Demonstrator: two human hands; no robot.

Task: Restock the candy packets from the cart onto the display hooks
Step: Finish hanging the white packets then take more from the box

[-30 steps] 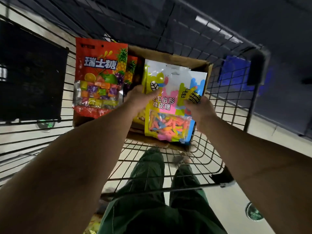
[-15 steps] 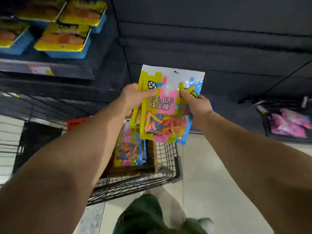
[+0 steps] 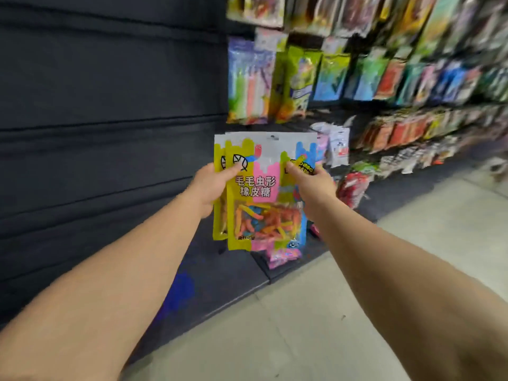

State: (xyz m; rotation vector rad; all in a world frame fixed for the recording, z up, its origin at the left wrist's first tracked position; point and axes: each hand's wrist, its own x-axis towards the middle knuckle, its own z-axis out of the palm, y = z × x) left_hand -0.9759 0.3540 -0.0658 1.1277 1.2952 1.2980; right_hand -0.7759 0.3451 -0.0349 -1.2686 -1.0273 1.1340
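The candy packets point(image 3: 264, 188) are gripped upright between the left hand point(image 3: 211, 185) at their 9 o'clock edge and the right hand point(image 3: 310, 182) at 3 o'clock, thumbs pinched on front. Blurred hanging packets point(image 3: 330, 75) fill 1 o'clock; bare floor point(image 3: 357, 284) lies at 5 o'clock. "毛毛虫形橡皮糖" is printed

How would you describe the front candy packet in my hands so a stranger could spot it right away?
Start at the dark wall panel left of the hanging candy display. Before it, the left hand and right hand grip a small stack; the front packet alone shows pink, yellow and blue drips, with bright worm-shaped candy in a window.
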